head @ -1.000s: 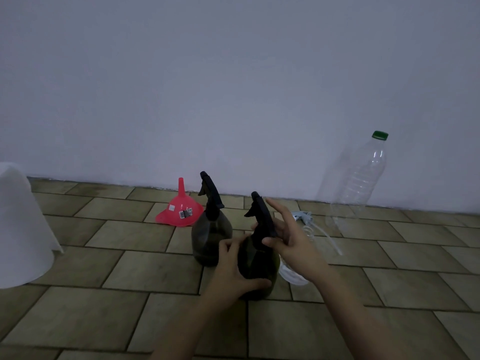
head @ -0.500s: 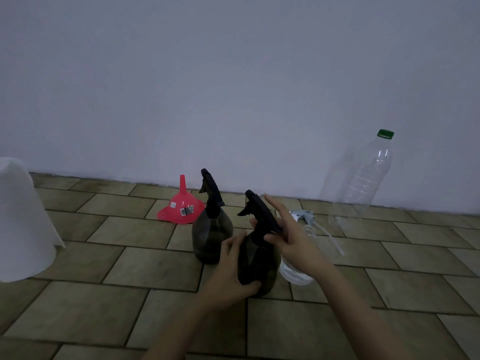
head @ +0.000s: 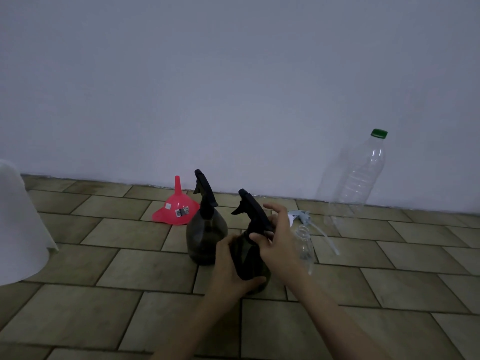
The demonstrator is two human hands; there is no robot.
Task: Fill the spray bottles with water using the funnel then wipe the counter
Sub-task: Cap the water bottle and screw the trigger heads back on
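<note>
On the tiled table, our left hand (head: 228,266) grips the near dark spray bottle (head: 250,258) while our right hand (head: 279,242) pinches its black trigger head (head: 253,211), probably unscrewing it; next, fetch the red funnel (head: 176,209).

Three spray bottles (head: 207,229), one funnel (head: 176,207).

Both forearms reach in from the bottom edge and meet near the middle. The left hand (head: 228,266) wraps around the belly of the near spray bottle (head: 250,258), thumb across its front. The right hand (head: 279,242) grips the bottle's black spray head (head: 253,211) at the neck (index finger stretched out above, the rest curled).
</note>
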